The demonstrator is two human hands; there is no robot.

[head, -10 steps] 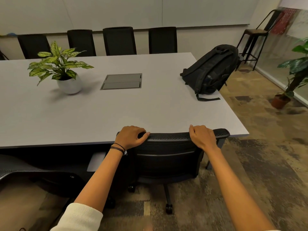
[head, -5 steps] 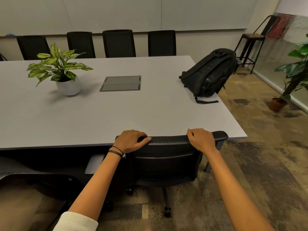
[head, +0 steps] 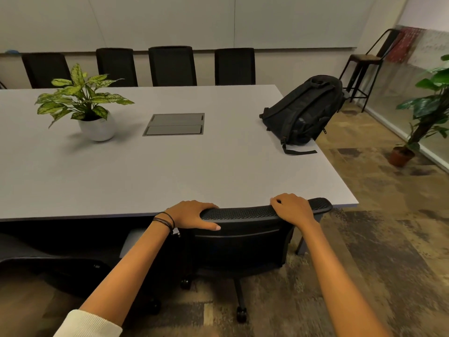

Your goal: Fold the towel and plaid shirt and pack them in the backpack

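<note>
A black backpack point(head: 305, 111) lies tilted at the right edge of the grey table point(head: 150, 166), a loose strap trailing toward me. A red plaid cloth point(head: 402, 45) hangs over the tall stool point(head: 364, 62) in the far right corner. No towel is in view. My left hand point(head: 194, 215) grips the left end of the top rail of a black mesh office chair point(head: 255, 229) pushed against the table's near edge. My right hand point(head: 292, 207) grips the rail toward its right end.
A potted plant in a white pot point(head: 94, 117) stands on the table's left part. A recessed grey cable box point(head: 175, 124) sits mid-table. Several black chairs point(head: 172, 65) line the far side. A floor plant point(head: 422, 117) stands at right. Another dark chair point(head: 43, 266) is at my lower left.
The view has shifted slightly, so the table and backpack sit a little lower in frame. Both hands stay on the chair's top rail; my left thumb now lies along the rail's front.
</note>
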